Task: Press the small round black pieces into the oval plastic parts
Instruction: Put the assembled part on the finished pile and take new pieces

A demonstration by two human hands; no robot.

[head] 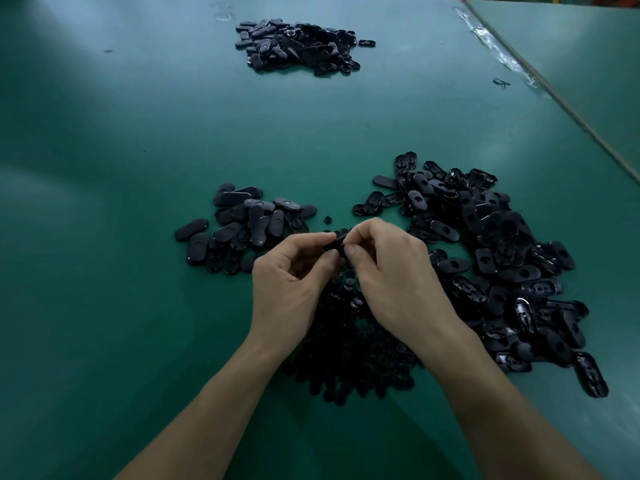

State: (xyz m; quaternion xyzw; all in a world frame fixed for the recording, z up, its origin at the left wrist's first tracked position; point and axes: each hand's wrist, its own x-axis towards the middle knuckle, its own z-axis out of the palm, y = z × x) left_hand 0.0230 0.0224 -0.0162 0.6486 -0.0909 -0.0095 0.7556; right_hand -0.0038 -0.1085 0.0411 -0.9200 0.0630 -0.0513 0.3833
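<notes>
Head cam: the round black pieces are heaped right under both wrists. Just past that, left hand and right hand both pinch one oval part between their fingertips, its long axis running hand to hand. The loose ovals lie off to the right hand's side.

Dim overall. Pale light washes the far left of the green matte tabletop; curved shadows darken its near side. Heap of small round black plastic pieces: soft, detail lost.
</notes>
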